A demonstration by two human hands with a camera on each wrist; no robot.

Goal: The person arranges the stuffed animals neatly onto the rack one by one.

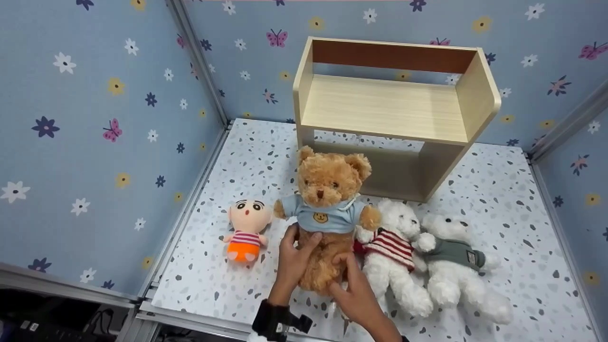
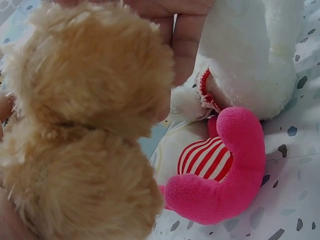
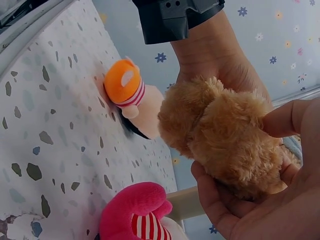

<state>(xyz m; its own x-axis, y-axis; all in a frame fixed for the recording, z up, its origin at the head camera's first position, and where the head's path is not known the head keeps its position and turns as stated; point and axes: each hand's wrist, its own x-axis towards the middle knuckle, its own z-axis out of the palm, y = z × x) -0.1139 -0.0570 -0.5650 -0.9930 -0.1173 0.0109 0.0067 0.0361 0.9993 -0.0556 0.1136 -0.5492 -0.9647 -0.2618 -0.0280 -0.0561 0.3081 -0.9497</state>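
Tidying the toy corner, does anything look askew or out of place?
Mostly tidy. The two white bears lie slumped against each other on the floor, while both hands hold the brown bear upright. The wooden shelf holds nothing.

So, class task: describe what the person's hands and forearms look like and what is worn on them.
Both hands are bare, with no gloves or rings visible. The left hand has a black strap with a black boxy camera mount at the wrist. The right hand leads into a bare forearm with no sleeve in view; its wrist runs off the bottom edge. No cables show.

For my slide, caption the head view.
Both hands hold a brown teddy bear before a wooden shelf.
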